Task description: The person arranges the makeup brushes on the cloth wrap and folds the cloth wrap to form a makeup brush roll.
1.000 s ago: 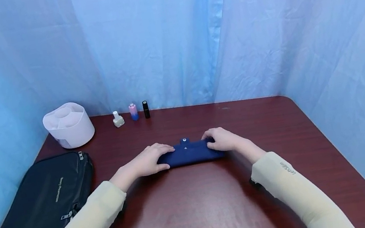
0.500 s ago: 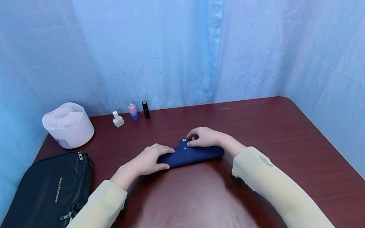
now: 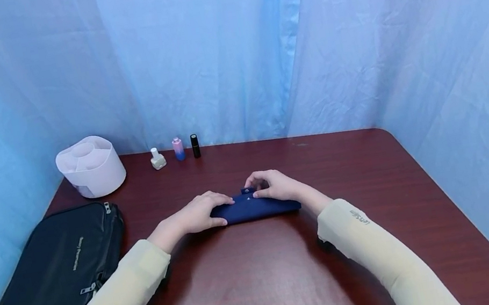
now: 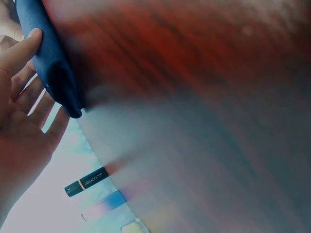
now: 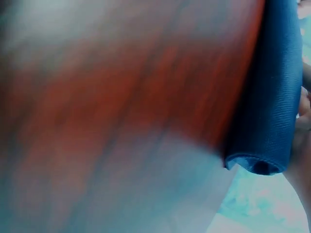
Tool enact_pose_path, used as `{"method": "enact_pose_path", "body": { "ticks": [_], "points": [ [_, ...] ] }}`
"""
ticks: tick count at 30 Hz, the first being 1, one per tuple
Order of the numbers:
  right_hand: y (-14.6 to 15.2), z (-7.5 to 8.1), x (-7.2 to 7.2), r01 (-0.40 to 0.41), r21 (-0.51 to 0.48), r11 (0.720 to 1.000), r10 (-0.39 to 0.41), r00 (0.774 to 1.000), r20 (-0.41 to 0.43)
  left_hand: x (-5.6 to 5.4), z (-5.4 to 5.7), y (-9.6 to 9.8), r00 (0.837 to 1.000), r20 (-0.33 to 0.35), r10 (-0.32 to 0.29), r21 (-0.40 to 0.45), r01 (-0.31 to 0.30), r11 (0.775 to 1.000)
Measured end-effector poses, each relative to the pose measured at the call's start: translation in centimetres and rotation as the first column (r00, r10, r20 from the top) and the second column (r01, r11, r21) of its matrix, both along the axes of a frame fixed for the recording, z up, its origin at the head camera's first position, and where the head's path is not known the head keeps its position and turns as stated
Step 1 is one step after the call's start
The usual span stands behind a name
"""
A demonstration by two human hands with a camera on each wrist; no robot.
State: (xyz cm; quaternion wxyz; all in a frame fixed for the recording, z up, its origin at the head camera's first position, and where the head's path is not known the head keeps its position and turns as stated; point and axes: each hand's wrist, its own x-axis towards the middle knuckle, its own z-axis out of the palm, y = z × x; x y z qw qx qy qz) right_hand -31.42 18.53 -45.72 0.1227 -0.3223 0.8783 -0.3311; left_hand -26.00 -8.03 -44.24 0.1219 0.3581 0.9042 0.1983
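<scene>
A navy blue rolled fabric pouch lies lengthwise across the middle of the dark red table. My left hand grips its left end, thumb at the near edge and fingers over the far side; the left wrist view shows the fingers spread behind the pouch. At the middle of the far edge, my right hand pinches around the short snap tab, thumb on the pouch and index finger behind the tab. The pouch's right end shows a rolled, hollow edge in the right wrist view. Part of the tab is hidden by the fingers.
A black zipped laptop bag lies at the left. Behind it stands a white divided organizer. Along the back edge are a pale nail polish bottle, a pink-and-blue bottle and a black tube. Blue curtains hang behind.
My right hand has moved left from the pouch's right part to the snap tab. The tab, upright before, now tips toward the pouch. My left hand has stayed in place.
</scene>
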Motion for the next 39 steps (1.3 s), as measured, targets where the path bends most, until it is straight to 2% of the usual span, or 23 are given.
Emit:
{"method": "enact_pose_path", "body": {
  "ticks": [5,9,13,21,27,32,39],
  "points": [
    [0.5,-0.4,0.3,-0.057,-0.044,0.997,0.054,0.996,-0.078,0.0,0.0,0.1,1.000,0.010,-0.003,0.005,0.003,1.000],
    [0.5,-0.5,0.7,-0.120,-0.008,0.993,0.117,0.978,-0.172,0.1,-0.1,0.1,1.000,0.009,-0.003,0.008,0.003,1.000],
    [0.1,-0.3,1.3,-0.128,0.039,0.991,0.134,0.967,-0.218,0.1,-0.1,0.1,1.000,-0.001,-0.006,0.014,0.006,1.000],
    [-1.0,0.3,1.9,-0.095,0.146,0.985,0.126,0.968,-0.217,0.8,0.5,-0.3,1.000,-0.015,0.005,0.004,-0.005,1.000],
    [-1.6,0.6,2.0,-0.086,0.206,0.975,0.124,0.975,-0.182,1.0,0.3,-0.9,0.999,-0.033,0.040,-0.009,-0.040,0.999],
    [-1.6,0.7,2.0,-0.106,0.223,0.969,0.151,0.968,-0.198,1.3,0.3,-1.2,0.998,-0.019,0.053,0.000,-0.053,0.999],
    [-1.4,0.7,1.9,-0.136,0.241,0.961,0.195,0.952,-0.238,1.5,0.5,-1.2,0.999,-0.020,0.042,0.022,-0.041,0.999]
  ]
}}
